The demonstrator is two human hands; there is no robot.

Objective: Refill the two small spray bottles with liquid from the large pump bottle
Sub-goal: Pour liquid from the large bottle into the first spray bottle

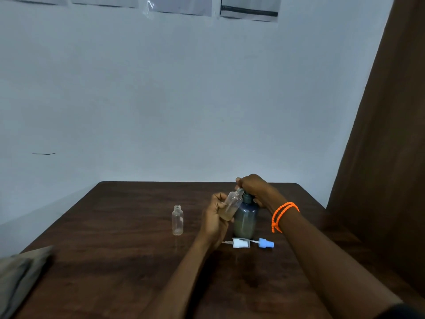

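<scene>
A large dark pump bottle [245, 221] stands on the brown table [115, 261]. My right hand [255, 188] is closed over its pump head from above. My left hand [216, 215] holds a small clear spray bottle [232, 204] tilted, its open neck up against the pump spout; a little yellowish liquid sits in its bottom. A second small clear bottle [177, 219] stands upright and uncapped to the left. Two spray caps lie in front of the pump bottle, one white [240, 244] and one blue [265, 244].
A grey cloth [20, 272] lies at the table's left front edge. A brown curtain [386, 157] hangs at the right. A pale wall stands behind the table. An orange bead bracelet [282, 215] circles my right wrist.
</scene>
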